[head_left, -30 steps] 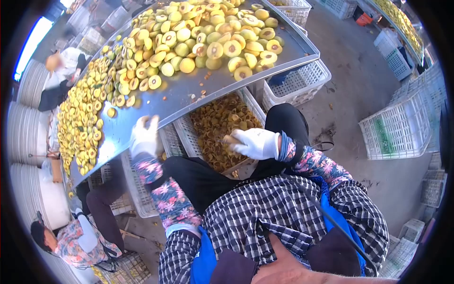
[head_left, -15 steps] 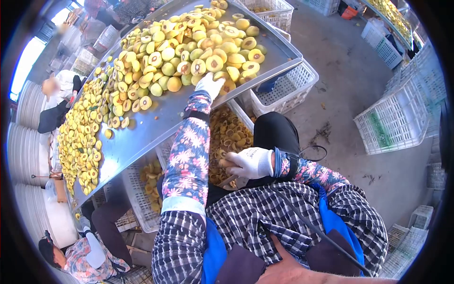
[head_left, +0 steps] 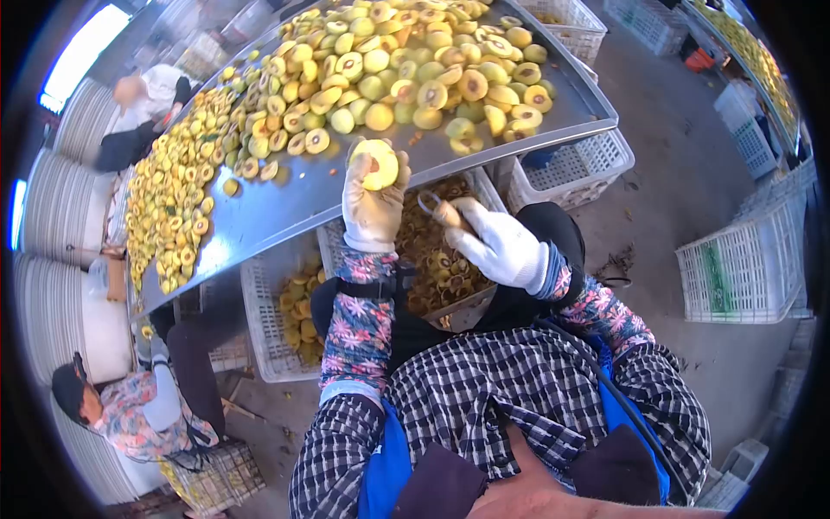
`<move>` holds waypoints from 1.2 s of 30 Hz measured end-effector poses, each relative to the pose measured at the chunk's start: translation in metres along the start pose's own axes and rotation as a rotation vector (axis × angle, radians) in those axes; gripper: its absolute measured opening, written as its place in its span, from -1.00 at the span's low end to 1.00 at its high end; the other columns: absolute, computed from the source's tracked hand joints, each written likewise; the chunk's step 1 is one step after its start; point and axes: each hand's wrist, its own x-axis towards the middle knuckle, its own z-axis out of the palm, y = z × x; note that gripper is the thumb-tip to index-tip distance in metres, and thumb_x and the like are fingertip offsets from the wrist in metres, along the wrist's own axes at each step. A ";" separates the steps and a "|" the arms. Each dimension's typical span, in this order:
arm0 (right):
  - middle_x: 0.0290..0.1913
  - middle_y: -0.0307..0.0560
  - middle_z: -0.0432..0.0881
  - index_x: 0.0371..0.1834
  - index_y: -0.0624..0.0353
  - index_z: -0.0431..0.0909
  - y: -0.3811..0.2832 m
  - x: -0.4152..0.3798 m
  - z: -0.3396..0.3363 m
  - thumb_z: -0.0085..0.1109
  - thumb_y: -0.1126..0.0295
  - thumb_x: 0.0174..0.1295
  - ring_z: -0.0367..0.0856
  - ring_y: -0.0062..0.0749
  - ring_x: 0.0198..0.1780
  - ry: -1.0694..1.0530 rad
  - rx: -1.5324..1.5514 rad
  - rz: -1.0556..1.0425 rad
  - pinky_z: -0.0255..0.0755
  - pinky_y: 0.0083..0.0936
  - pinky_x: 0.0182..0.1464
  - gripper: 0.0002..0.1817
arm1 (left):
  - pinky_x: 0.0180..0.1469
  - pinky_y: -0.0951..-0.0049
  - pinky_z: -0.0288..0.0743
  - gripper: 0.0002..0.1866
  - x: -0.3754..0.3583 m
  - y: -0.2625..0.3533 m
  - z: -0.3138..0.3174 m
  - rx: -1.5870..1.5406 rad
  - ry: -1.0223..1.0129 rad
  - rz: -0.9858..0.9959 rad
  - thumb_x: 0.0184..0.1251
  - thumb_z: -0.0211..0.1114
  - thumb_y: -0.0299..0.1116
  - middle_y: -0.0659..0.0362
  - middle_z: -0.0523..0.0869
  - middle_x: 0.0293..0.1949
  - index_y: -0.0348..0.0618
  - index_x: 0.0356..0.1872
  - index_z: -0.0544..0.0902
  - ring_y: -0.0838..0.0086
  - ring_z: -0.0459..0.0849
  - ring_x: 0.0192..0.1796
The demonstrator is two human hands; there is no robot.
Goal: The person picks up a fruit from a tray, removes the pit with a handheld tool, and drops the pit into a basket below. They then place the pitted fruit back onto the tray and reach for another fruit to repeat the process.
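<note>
My left hand (head_left: 373, 203), in a stained white glove, holds a yellow peach half (head_left: 380, 164) with its cut face showing a darker center. It is raised just in front of the metal table's near edge (head_left: 303, 214). My right hand (head_left: 503, 246), gloved in white, is closed round the wooden handle of a small pitting tool (head_left: 443, 210) whose metal loop points toward the peach half. Many cut peach halves (head_left: 376, 117) are heaped on the table. Below my hands, a crate (head_left: 445, 285) between my knees holds brownish fruit pieces.
Another crate (head_left: 259, 324) with peach halves stands left of my knees. A white crate (head_left: 618, 164) sits under the table's right corner. Further right, a crate (head_left: 735, 268) stands on the floor. Co-workers (head_left: 151, 406) sit along the left side.
My left hand has drawn back from the fruit heap with a peach half in it. My right hand has risen toward it, and the tool's loop now shows. The view has shifted.
</note>
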 end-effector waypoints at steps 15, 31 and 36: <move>-0.54 0.12 0.58 -0.04 0.25 0.33 -0.003 0.025 0.047 0.18 0.29 0.28 0.62 0.04 -0.50 0.183 -0.261 -0.186 0.47 -0.20 -0.50 -0.66 | 0.04 0.33 0.56 -0.39 -0.052 -0.021 0.020 0.135 0.093 0.157 0.45 -0.03 0.21 0.02 0.61 -0.09 -0.18 0.13 0.41 0.28 0.63 -0.10; -0.23 0.34 0.60 -0.04 0.29 0.31 0.003 0.019 0.027 -0.06 0.09 0.42 0.59 0.21 -0.13 -0.272 0.116 0.243 0.43 -0.12 -0.12 -0.59 | -0.17 0.37 0.60 -0.59 -0.053 -0.030 0.016 0.334 0.130 0.293 0.48 0.13 -0.07 0.10 0.68 -0.25 -0.32 -0.16 0.60 0.39 0.67 -0.24; -0.33 0.20 0.61 -0.09 0.25 0.31 0.020 0.016 0.022 -0.07 0.05 0.43 0.64 0.06 -0.30 -0.259 -0.062 0.133 0.49 -0.20 -0.28 -0.59 | -0.13 0.29 0.65 -0.59 -0.053 -0.013 0.015 0.615 0.031 0.054 0.50 0.08 -0.08 0.03 0.65 -0.18 -0.33 -0.13 0.53 0.26 0.70 -0.16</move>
